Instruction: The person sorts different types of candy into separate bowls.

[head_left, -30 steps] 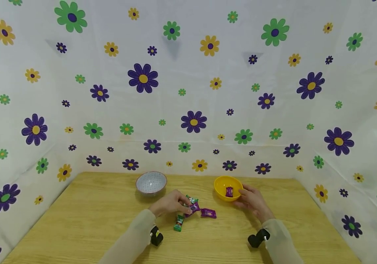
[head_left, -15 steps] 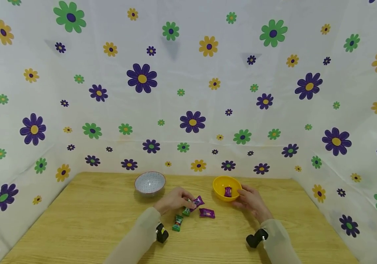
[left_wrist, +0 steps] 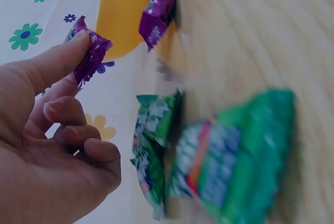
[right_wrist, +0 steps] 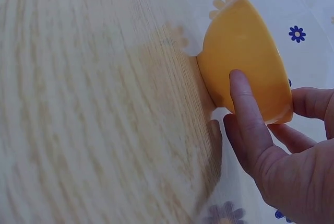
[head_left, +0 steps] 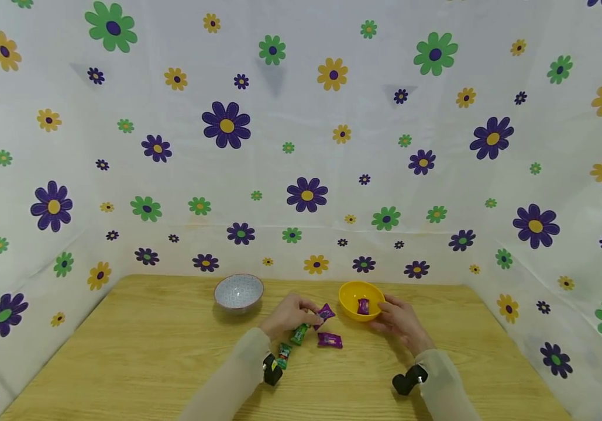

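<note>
My left hand [head_left: 287, 316] pinches a purple-wrapped candy [left_wrist: 94, 57] between thumb and forefinger, while its other fingers curl loosely beneath. It is above the table, to the left of a yellow bowl [head_left: 350, 297]. My right hand [head_left: 403, 326] holds the bowl at its right side, thumb against the outer wall and a finger at the rim. One purple candy [head_left: 363, 306] lies inside that bowl. Between the hands, another purple candy [head_left: 329, 340] rests on the table. Green-wrapped candies [head_left: 299, 334] lie below the left hand, the closest one [left_wrist: 235, 156] large in the left wrist view.
A grey patterned bowl [head_left: 238, 292] with a red rim stands at the back left of the wooden table [head_left: 148, 351]. White flowered cloth [head_left: 301, 117] hangs behind the table and along both sides.
My left hand has lifted the purple candy off the pile and carried it right toward the yellow bowl, uncovering the green candies. My right hand has stayed at the bowl.
</note>
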### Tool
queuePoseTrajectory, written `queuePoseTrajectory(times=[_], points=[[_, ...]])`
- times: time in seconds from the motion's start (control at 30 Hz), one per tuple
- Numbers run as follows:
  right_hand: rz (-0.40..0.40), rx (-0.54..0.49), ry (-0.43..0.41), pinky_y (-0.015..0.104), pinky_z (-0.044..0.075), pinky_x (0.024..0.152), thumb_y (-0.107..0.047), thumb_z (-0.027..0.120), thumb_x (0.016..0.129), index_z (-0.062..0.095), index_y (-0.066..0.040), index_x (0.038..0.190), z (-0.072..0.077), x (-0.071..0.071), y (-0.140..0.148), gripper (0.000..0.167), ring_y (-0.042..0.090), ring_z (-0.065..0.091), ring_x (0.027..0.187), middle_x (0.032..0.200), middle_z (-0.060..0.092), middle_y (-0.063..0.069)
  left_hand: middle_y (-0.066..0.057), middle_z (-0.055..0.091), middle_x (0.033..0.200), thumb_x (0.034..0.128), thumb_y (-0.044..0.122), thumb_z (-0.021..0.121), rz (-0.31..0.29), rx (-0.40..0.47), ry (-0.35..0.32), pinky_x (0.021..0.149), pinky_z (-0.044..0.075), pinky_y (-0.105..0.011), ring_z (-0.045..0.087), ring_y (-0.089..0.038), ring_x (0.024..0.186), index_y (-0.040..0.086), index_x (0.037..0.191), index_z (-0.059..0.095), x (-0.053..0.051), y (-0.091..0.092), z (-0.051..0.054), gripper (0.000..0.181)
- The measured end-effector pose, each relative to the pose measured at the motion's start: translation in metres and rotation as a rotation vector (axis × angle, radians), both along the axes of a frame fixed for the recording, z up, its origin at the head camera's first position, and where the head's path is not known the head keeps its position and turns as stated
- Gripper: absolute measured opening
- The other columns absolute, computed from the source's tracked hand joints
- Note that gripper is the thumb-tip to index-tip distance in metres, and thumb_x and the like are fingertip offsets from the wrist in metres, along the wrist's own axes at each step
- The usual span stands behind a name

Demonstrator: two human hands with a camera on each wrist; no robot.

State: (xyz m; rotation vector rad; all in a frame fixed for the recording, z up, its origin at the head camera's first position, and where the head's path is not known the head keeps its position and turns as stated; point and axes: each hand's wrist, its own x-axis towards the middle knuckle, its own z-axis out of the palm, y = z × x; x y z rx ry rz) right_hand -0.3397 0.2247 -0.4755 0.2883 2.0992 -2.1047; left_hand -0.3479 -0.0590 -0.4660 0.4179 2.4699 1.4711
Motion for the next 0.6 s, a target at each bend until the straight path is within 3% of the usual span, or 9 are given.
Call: queuePoseTrajectory(times=[0.2, 0.4, 0.6], points=[[0.013, -0.010, 0.004, 0.037, 0.057, 0.087, -0.015, 0.047, 0.103, 0.028, 0.000, 0.152, 0.000, 0.000, 0.001, 0.055, 0.041, 0.053, 0.126, 0.150, 0.036, 0.029, -0.001, 0.053, 0.080, 0.0817, 0.024, 0.080, 0.077, 0.020, -0.009, 0.061, 0.034, -0.027, 0.044, -0.018, 0.073, 0.009, 0.103, 0.076, -0.004, 0.012, 0.003, 0.026], [0.012, -0.012, -0.002, 0.037, 0.057, 0.088, -0.015, 0.047, 0.103, 0.028, 0.000, 0.152, 0.000, -0.001, 0.001, 0.054, 0.041, 0.052, 0.126, 0.150, 0.037, 0.029, -0.004, 0.067, 0.099, 0.0816, 0.022, 0.080, 0.141, 0.099, -0.067, 0.079, 0.039, -0.036, 0.049, -0.023, 0.091, 0.009, 0.101, 0.076, -0.004, 0.022, 0.007, 0.024], [0.004, -0.010, -0.011, 0.036, 0.057, 0.088, -0.015, 0.047, 0.103, 0.028, -0.001, 0.152, 0.001, -0.001, 0.001, 0.054, 0.038, 0.056, 0.122, 0.150, 0.038, 0.028, -0.006, 0.069, 0.104, 0.0830, 0.020, 0.078, 0.174, 0.142, -0.043, 0.093, 0.045, -0.047, 0.056, -0.023, 0.098, 0.007, 0.098, 0.075, -0.005, 0.032, 0.007, 0.020]])
